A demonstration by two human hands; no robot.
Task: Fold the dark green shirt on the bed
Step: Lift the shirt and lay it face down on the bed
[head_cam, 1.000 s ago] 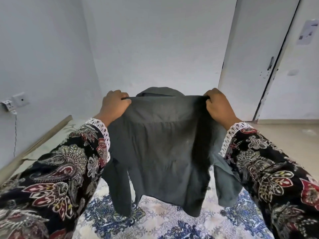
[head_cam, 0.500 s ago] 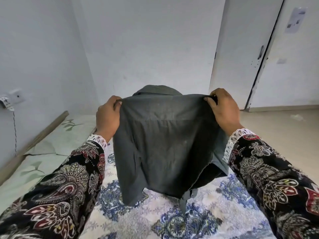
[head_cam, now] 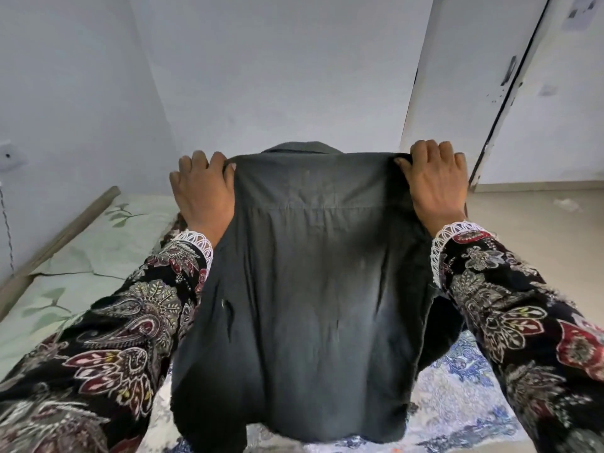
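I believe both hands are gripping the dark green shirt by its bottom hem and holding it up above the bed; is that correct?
Not quite: the head view shows the left hand and right hand gripping the dark green shirt at its shoulders, by the collar, not the bottom hem. It does hang above the bed.

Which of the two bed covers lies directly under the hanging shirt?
The blue-and-white flowered cover. It shows below the shirt, while the pale green leaf-print cover lies off by the wall.

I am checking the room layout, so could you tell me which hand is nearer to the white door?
Right. The right hand grips the dark green shirt just left of the white door; the left hand grips its far shoulder.
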